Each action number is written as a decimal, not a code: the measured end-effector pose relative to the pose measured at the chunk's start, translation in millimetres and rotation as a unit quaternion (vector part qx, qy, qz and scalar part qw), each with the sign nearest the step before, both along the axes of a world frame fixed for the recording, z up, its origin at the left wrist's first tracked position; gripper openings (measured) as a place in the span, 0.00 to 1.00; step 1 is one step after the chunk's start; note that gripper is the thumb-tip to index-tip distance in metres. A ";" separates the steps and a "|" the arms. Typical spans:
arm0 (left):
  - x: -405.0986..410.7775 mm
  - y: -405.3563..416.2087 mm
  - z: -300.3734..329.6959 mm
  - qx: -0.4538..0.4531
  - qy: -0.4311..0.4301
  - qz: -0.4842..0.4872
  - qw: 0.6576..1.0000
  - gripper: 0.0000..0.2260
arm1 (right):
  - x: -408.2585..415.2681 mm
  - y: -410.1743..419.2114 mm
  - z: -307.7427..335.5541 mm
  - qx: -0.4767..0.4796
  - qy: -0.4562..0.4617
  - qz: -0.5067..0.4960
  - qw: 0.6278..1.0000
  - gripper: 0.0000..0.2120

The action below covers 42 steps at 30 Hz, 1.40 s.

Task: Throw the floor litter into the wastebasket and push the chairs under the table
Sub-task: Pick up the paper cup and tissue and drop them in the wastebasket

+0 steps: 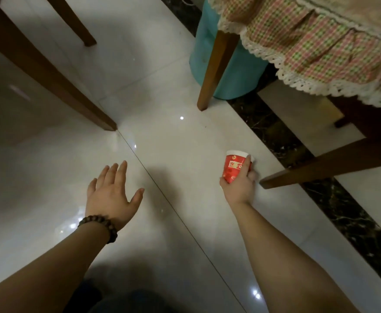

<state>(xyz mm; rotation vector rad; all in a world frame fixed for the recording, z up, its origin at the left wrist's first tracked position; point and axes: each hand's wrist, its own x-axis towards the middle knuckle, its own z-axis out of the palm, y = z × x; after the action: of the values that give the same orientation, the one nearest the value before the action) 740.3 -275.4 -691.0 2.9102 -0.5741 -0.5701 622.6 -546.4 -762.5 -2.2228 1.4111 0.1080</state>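
The right hand (239,188) is wrapped around a red paper cup (237,166), a closed grip low over the white floor (173,136) at about four o'clock. The left hand (112,193) is spread open and empty, likely for balance. The blue wastebasket (204,53) waits at one o'clock, behind a chair leg (214,71).

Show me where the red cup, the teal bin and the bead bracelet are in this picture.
red cup (234,166): head view, on its red side wall.
teal bin (202,53): head view, on its left wall, beside the wooden leg.
bead bracelet (99,224): head view, on the beads across the left wrist.
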 end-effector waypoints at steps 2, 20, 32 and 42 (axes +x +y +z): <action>-0.8 6.6 7.1 -0.001 -0.007 0.013 1.000 0.35 | 1.8 7.3 11.5 -0.019 -0.016 0.043 0.999 0.50; -42.2 252.2 158.5 -0.047 -0.106 0.338 0.934 0.33 | 83.5 282.3 180.5 0.096 -0.143 0.456 0.873 0.47; -157.1 510.2 7.9 0.014 0.035 0.284 0.958 0.46 | 86.6 468.0 98.8 0.074 -0.101 0.630 0.766 0.50; -155.7 570.0 -89.8 0.003 0.069 0.281 0.957 0.59 | 90.7 513.1 54.2 0.065 -0.080 0.684 0.723 0.52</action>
<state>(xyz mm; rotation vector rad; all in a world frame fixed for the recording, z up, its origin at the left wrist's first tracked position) 584.6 294.6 -780.8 2.8065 0.2733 -0.6737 713.3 -33.2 -708.3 -2.5381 -0.5623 0.4584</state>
